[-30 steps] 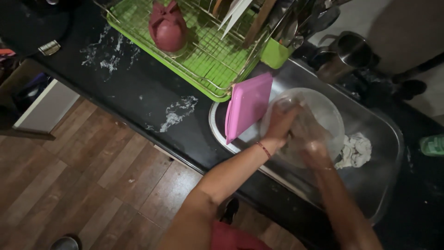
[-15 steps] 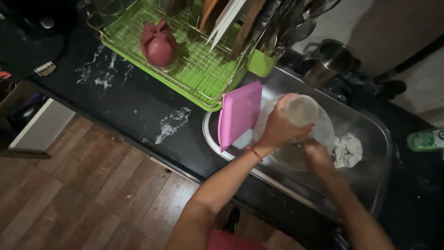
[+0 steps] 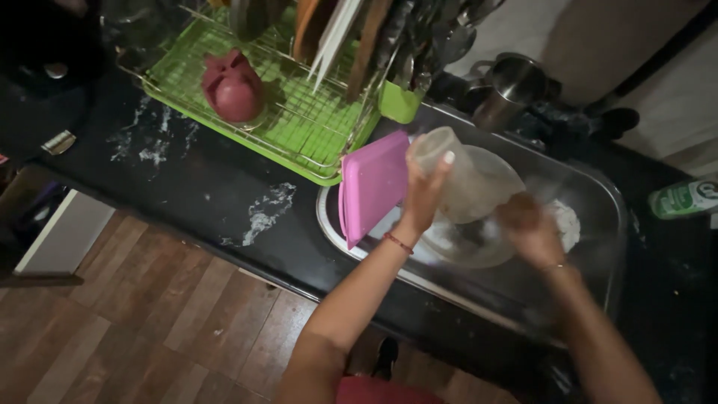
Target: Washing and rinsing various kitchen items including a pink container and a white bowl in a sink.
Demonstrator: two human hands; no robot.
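Washing is in hand: your left hand (image 3: 425, 196) grips a clear plastic jug (image 3: 458, 176), tilted above the steel sink (image 3: 598, 196). Your right hand (image 3: 529, 228) touches its base; finger closure cannot be determined. Rinsing likely needs a steady hold.

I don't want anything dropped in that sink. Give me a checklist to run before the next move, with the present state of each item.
1. Left hand grips the clear jug: ok, fingers wrapped round its rim end.
2. Jug held over the sink, not the counter: ok.
3. Right hand free: cannot tell, it is blurred, over the glass bowl.
4. Pink lid stable: not ok, it leans on edge against the sink rim.
5. Space on the green rack: ok, open grid beside the red piece.
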